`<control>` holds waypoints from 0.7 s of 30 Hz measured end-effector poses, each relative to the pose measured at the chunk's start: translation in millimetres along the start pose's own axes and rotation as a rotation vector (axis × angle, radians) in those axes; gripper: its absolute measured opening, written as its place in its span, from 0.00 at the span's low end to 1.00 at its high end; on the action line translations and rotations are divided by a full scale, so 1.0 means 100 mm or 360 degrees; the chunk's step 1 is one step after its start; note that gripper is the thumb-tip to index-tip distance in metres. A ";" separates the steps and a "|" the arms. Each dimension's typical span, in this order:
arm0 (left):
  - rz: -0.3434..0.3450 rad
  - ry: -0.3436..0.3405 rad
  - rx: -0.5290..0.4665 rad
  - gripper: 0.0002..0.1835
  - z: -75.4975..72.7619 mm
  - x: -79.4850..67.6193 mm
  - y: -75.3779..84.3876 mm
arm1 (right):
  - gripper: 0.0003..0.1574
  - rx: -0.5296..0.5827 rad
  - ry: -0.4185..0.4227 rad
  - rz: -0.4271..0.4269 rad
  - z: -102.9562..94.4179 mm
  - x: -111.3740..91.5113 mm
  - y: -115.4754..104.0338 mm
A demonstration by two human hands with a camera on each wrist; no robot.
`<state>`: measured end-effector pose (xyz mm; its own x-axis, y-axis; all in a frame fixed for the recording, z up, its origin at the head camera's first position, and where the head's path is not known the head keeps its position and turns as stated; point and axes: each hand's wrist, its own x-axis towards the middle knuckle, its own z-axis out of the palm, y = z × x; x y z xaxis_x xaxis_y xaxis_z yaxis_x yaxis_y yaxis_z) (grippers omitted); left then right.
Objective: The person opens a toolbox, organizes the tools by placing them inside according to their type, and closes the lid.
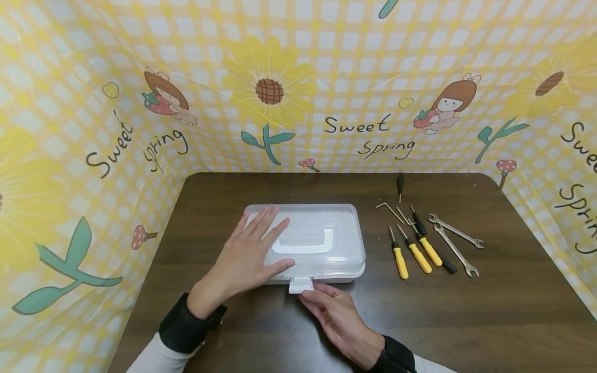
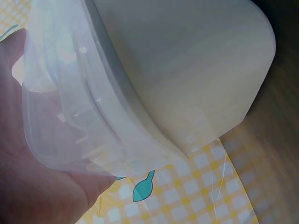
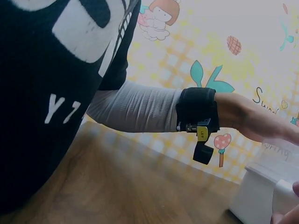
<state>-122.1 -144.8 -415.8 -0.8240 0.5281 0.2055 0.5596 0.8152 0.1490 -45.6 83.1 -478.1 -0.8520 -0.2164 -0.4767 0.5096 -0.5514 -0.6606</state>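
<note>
A white plastic storage box (image 1: 344, 281) with a clear lid (image 1: 347, 228) sits closed on the dark wooden table. A white handle (image 1: 328, 241) lies folded down on the lid. My left hand (image 1: 244, 254) rests flat on the lid's left part, fingers spread. At the box's front, the white latch (image 1: 300, 285) sticks outward, and my right hand (image 1: 338, 318) pinches its right end between thumb and fingers. The left wrist view has the box's side wall (image 2: 187, 70) up close. In the right wrist view, fingertips show around the latch (image 3: 282, 200) at the frame's edge.
Right of the box lie several screwdrivers with yellow handles (image 1: 421, 259) or black handles (image 1: 418, 224), several hex keys (image 1: 386, 207) and two wrenches (image 1: 454, 251). Another black screwdriver (image 1: 400, 184) is near the back edge. A yellow checked cloth (image 1: 210, 150) surrounds the table (image 1: 196, 207).
</note>
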 end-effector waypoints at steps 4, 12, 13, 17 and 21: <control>-0.0002 0.0009 -0.0011 0.47 0.01 -0.01 -0.01 | 0.32 -0.0036 -0.0009 0.0014 -0.02 0.00 0.00; -0.0028 0.0006 -0.0071 0.48 0.02 0.01 -0.01 | 0.42 -0.0222 -0.0165 0.0107 -0.29 -0.09 -0.14; -0.0034 0.0017 -0.0085 0.48 0.02 0.00 -0.01 | 0.43 -0.0262 -0.0181 0.0119 -0.33 -0.11 -0.18; -0.0048 0.0061 -0.0173 0.49 0.01 -0.01 -0.02 | 0.43 -0.0376 -0.0194 0.0113 -0.49 -0.19 -0.36; -0.0052 0.0130 -0.0407 0.48 0.00 -0.04 -0.05 | 0.43 -0.0476 -0.0126 0.0028 -0.62 -0.28 -0.52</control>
<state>-121.3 -151.1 -417.2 -0.8379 0.4731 0.2722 0.5456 0.7395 0.3942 -40.6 167.5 -466.6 -0.8435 -0.2923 -0.4506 0.5269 -0.2877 -0.7997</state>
